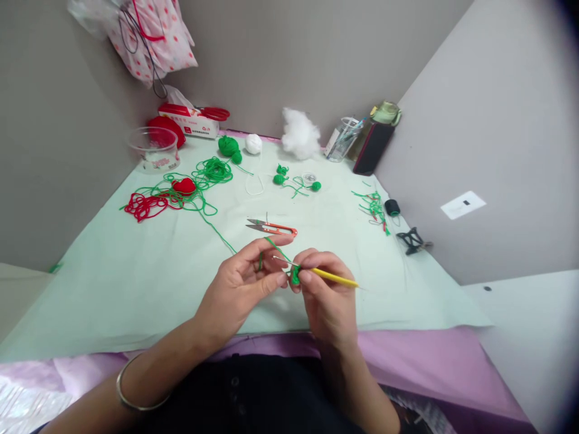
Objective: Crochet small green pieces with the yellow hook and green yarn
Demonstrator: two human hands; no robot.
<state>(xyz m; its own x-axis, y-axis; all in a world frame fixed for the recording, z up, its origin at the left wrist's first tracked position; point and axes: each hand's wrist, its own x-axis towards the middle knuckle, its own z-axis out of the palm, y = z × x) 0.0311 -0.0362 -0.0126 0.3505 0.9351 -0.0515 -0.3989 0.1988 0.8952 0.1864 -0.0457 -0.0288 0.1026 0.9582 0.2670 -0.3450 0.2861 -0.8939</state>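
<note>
Head view: the right hand (328,280) pinches a yellow-handled hook (335,277) between thumb and index finger, seemingly so it can turn, with a small green piece (295,275) at its fingertips, between the hands. Green yarn (277,247) crosses the left hand (248,277) at the raised index finger, probably for tension; whether its thumb grips the piece, I cannot tell. Just beyond, orange snips (278,229) lie within easy reach; far left, loose green coils (214,171) presumably give slack.
</note>
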